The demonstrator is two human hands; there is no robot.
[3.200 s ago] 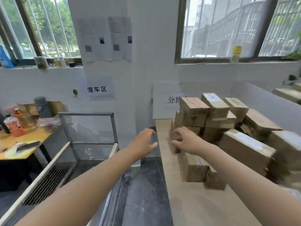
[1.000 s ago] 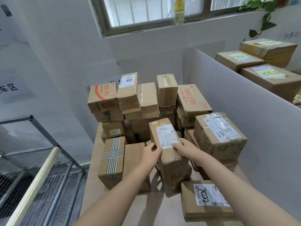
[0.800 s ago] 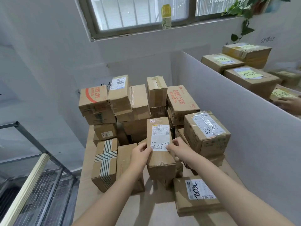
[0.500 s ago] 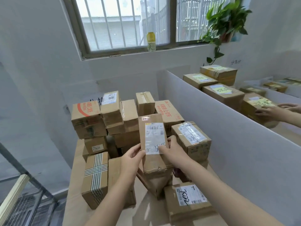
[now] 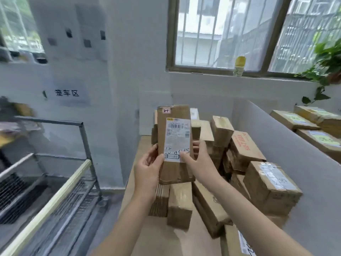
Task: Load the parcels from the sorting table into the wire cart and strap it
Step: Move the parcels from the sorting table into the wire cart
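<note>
Parcel [image 5: 174,174] upright, clear of the surface [image 5: 177,242] — left grip [image 5: 147,172] and right grip [image 5: 201,163] each clasp a lower side edge. Stiff carton, probably light; faces maybe slick — hold edges, not label [image 5: 178,137]. Cart [image 5: 85,145] lies left of grips.

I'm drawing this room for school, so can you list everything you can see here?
held parcel: one, brown with white label, held up between both grips
stacked parcels: many, brown, piled on the sorting table
sorting table: one, pale wood, centre
wire cart: one, grey metal with mesh, left of the table
divider: one, white, along the table's right side
labelled parcels: several, brown, beyond the divider
bottle: one, yellow, on the windowsill
plant: one, green, far right
wall sign: one, white with black characters, above the cart
left grip: one, on the parcel's left edge
right grip: one, on its right edge
</note>
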